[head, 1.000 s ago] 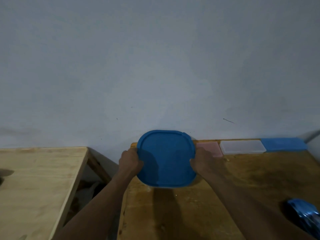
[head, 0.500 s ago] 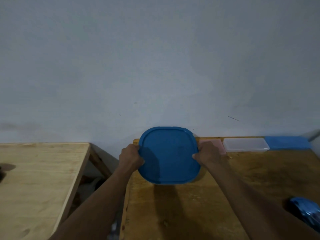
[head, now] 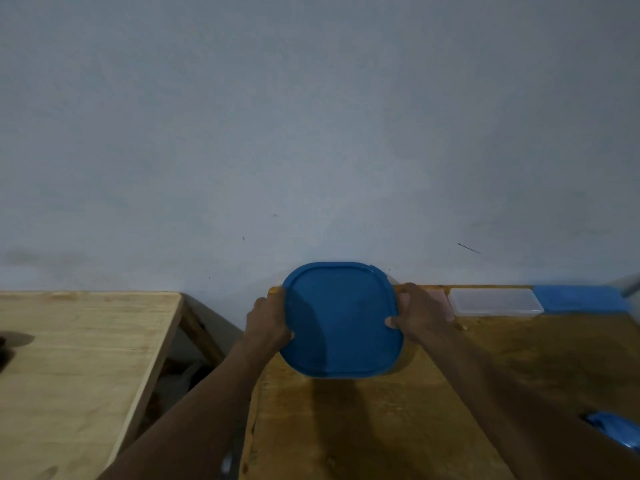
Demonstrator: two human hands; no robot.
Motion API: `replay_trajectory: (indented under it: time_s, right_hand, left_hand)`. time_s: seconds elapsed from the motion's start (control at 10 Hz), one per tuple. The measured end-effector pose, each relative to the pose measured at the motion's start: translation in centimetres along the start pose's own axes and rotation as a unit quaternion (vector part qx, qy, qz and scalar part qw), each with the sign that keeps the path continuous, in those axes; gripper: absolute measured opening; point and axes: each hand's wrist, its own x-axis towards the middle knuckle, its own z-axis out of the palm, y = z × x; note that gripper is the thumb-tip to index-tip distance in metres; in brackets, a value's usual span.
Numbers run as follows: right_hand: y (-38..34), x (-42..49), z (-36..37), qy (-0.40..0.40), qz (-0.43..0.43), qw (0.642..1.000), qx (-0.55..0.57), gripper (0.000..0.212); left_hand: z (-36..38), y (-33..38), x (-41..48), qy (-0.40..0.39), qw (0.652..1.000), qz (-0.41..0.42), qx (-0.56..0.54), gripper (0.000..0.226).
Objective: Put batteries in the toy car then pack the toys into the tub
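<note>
A blue tub with its blue lid (head: 341, 320) on stands at the back left corner of the darker wooden table (head: 363, 427), against the wall. My left hand (head: 268, 323) grips the lid's left edge and my right hand (head: 420, 311) grips its right edge, thumb on top. The tub's body is hidden under the lid. A shiny blue toy car (head: 618, 433) lies at the table's right edge, partly cut off by the frame.
Flat lids lie along the back wall: pink (head: 441, 299), clear (head: 495, 301), blue (head: 578, 297). A lighter wooden table (head: 76, 358) stands to the left across a gap (head: 187, 372), with a dark object (head: 3, 344) at its left edge.
The view has shifted slightly. Both hands stay on the lid's edges; the right thumb now rests further onto the lid's top.
</note>
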Motion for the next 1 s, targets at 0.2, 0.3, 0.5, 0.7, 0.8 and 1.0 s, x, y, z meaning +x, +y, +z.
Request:
replay_trajectory:
  time_s: [0.2, 0.3, 0.5, 0.7, 0.8, 1.0]
  right_hand:
    - [-1.2, -0.7, 2.0, -0.068, -0.178, 0.953, -0.238, 0.061]
    - [-0.9, 0.0, 1.5, -0.126, -0.165, 0.933, -0.292, 0.095]
    - [-0.3, 0.6, 1.5, -0.189, -0.185, 0.914, -0.307, 0.139]
    - [-0.1, 1.3, 2.0, -0.190, -0.186, 0.910, -0.317, 0.140]
    - [-0.2, 0.9, 2.0, -0.191, -0.183, 0.915, -0.305, 0.140]
    - [-1.0, -0.3, 1.5, -0.181, -0.171, 0.920, -0.301, 0.138]
  left_hand:
    - [0.1, 1.3, 0.7, -0.078, 0.966, 0.143, 0.202, 0.089]
    - [-0.6, 1.9, 1.3, -0.141, 0.949, 0.147, 0.241, 0.085]
    - [-0.9, 1.5, 1.9, -0.197, 0.948, 0.148, 0.203, 0.106]
    - [0.3, 1.3, 2.7, -0.189, 0.942, 0.152, 0.234, 0.115]
    - [0.1, 1.2, 2.2, -0.179, 0.945, 0.155, 0.226, 0.113]
    - [-0.6, 1.2, 0.8, -0.166, 0.956, 0.149, 0.190, 0.112]
